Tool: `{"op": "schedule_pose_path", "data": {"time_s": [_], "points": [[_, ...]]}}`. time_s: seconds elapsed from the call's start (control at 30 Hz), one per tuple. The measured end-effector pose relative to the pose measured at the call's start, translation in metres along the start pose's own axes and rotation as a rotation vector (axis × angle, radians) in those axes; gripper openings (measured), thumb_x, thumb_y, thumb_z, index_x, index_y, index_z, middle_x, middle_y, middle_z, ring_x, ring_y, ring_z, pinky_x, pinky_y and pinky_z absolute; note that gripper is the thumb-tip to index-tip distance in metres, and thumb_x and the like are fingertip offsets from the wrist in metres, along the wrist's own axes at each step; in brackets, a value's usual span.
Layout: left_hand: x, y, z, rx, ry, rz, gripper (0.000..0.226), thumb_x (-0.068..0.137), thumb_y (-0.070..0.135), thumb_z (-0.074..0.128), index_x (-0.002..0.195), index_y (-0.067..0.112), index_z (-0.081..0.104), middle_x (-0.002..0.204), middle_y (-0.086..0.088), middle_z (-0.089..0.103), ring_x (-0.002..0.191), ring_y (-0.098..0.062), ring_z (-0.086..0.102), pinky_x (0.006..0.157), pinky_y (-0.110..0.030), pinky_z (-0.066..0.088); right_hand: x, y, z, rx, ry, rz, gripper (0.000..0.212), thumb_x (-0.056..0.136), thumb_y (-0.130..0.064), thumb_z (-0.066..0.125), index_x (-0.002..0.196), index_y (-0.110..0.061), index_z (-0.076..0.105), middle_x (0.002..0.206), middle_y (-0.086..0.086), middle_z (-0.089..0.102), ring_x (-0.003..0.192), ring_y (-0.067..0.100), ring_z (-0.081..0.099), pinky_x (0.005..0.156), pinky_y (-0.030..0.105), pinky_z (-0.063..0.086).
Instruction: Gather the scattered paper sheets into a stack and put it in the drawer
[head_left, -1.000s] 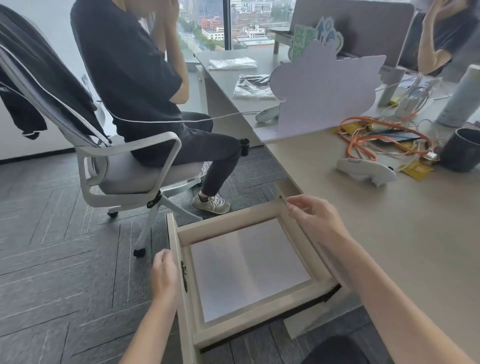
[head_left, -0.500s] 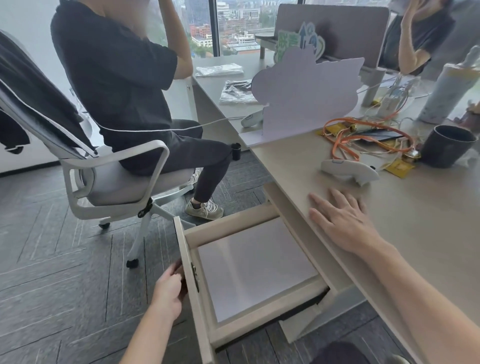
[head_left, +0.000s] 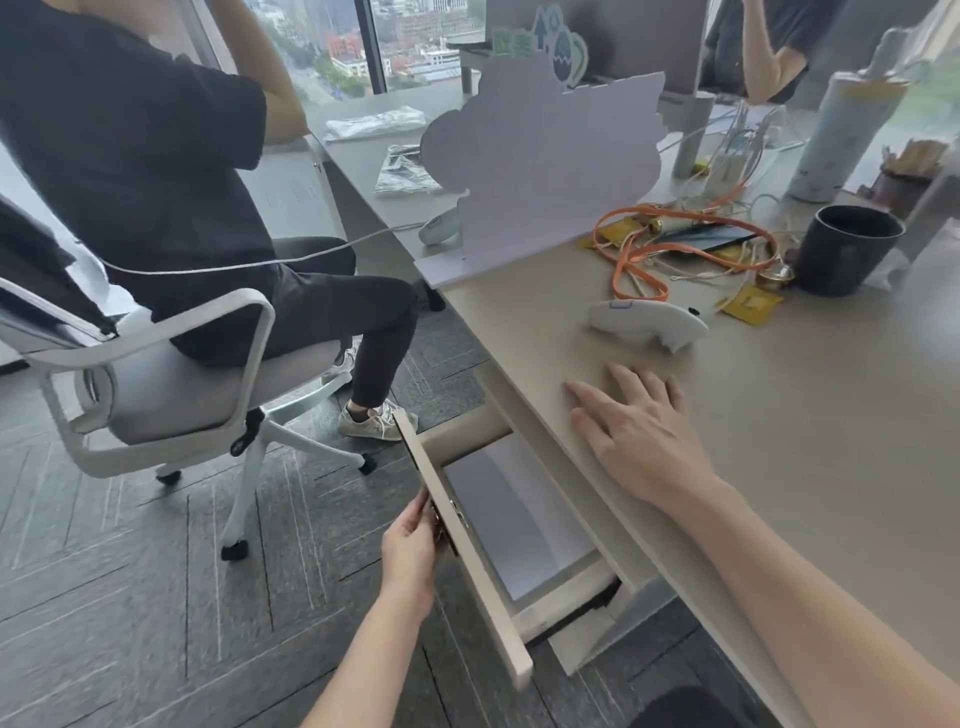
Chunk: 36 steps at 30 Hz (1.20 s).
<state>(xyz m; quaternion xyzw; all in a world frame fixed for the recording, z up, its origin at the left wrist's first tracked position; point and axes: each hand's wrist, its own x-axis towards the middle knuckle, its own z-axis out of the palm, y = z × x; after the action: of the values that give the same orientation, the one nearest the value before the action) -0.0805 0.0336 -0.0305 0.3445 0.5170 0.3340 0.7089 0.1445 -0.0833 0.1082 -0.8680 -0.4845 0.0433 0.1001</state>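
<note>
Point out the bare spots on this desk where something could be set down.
Bare desktop lies right of the right hand, below the yellow packet. A second strip runs between the purple cloud cutout and the white device. It is crowded around the orange lanyard and dark cup.
</note>
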Motion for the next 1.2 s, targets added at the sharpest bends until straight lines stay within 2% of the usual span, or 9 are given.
{"op": "schedule_pose_path", "data": {"time_s": [0.17, 0.3, 0.47, 0.57, 0.67, 0.83, 1.1, 1.2], "points": [[0.009, -0.009, 0.040, 0.015, -0.040, -0.019, 0.037, 0.101, 0.006, 0.047, 0.137, 0.012, 0.055, 0.122, -0.010, 0.068, 0.101, -0.021, 0.067, 0.074, -0.022, 0.060, 0.001, 0.001, 0.000, 0.007, 0.024, -0.005, 0.055, 0.100, -0.058, 0.026, 0.154, -0.043, 0.027, 0.163, 0.006, 0.029, 0.149, 0.029, 0.020, 0.125, 0.049, 0.006], [0.016, -0.016, 0.067, 0.012, -0.068, -0.061, 0.038, 0.101, 0.010, 0.048, 0.138, 0.016, 0.055, 0.125, -0.010, 0.067, 0.115, -0.028, 0.064, 0.090, -0.041, 0.056, 0.000, 0.001, -0.001, 0.028, 0.020, -0.005, 0.055, 0.101, -0.058, 0.026, 0.153, -0.041, 0.032, 0.164, 0.005, 0.026, 0.151, 0.029, 0.017, 0.125, 0.049, 0.003], [0.019, -0.023, 0.092, -0.008, -0.093, -0.115, 0.038, 0.100, 0.017, 0.054, 0.137, 0.024, 0.055, 0.131, -0.008, 0.064, 0.121, -0.025, 0.060, 0.082, -0.061, 0.055, 0.001, 0.002, 0.001, 0.052, 0.039, -0.004, 0.050, 0.104, -0.051, 0.025, 0.152, -0.043, 0.034, 0.165, 0.005, 0.027, 0.152, 0.029, 0.016, 0.125, 0.049, 0.003], [0.021, -0.025, 0.100, 0.002, -0.067, -0.123, 0.038, 0.099, 0.019, 0.055, 0.137, 0.025, 0.055, 0.133, -0.006, 0.062, 0.120, -0.022, 0.060, 0.080, -0.059, 0.057, 0.002, 0.001, 0.003, 0.052, 0.049, -0.005, 0.048, 0.105, -0.049, 0.026, 0.152, -0.043, 0.035, 0.165, 0.005, 0.028, 0.151, 0.030, 0.017, 0.125, 0.049, 0.004], [0.022, -0.025, 0.108, -0.022, -0.105, -0.137, 0.039, 0.101, 0.017, 0.052, 0.139, 0.024, 0.052, 0.137, -0.006, 0.060, 0.125, -0.021, 0.057, 0.085, -0.058, 0.056, 0.002, 0.000, 0.003, 0.049, 0.052, -0.004, 0.048, 0.105, -0.049, 0.028, 0.152, -0.042, 0.035, 0.164, 0.006, 0.028, 0.151, 0.030, 0.017, 0.125, 0.050, 0.004], [0.021, -0.027, 0.117, -0.039, -0.109, -0.139, 0.041, 0.102, 0.014, 0.048, 0.142, 0.024, 0.049, 0.136, -0.004, 0.061, 0.126, -0.019, 0.056, 0.084, -0.048, 0.057, 0.000, -0.002, 0.004, 0.021, 0.059, -0.004, 0.048, 0.105, -0.048, 0.027, 0.153, -0.041, 0.034, 0.164, 0.007, 0.028, 0.151, 0.032, 0.018, 0.124, 0.052, 0.003], [0.026, -0.023, 0.115, -0.086, -0.104, -0.200, 0.042, 0.102, 0.010, 0.049, 0.142, 0.020, 0.050, 0.131, -0.009, 0.063, 0.127, -0.027, 0.055, 0.089, -0.058, 0.053, -0.001, -0.006, 0.007, -0.001, 0.043, -0.006, 0.051, 0.105, -0.047, 0.025, 0.156, -0.039, 0.029, 0.165, 0.010, 0.025, 0.152, 0.034, 0.015, 0.125, 0.052, 0.001], [0.026, -0.021, 0.116, -0.090, -0.085, -0.212, 0.041, 0.101, 0.008, 0.050, 0.140, 0.021, 0.053, 0.130, -0.010, 0.064, 0.127, -0.026, 0.055, 0.085, -0.056, 0.055, -0.001, -0.006, 0.004, 0.001, 0.051, -0.002, 0.051, 0.106, -0.047, 0.025, 0.156, -0.039, 0.029, 0.165, 0.010, 0.025, 0.152, 0.034, 0.015, 0.125, 0.052, 0.001]]}}
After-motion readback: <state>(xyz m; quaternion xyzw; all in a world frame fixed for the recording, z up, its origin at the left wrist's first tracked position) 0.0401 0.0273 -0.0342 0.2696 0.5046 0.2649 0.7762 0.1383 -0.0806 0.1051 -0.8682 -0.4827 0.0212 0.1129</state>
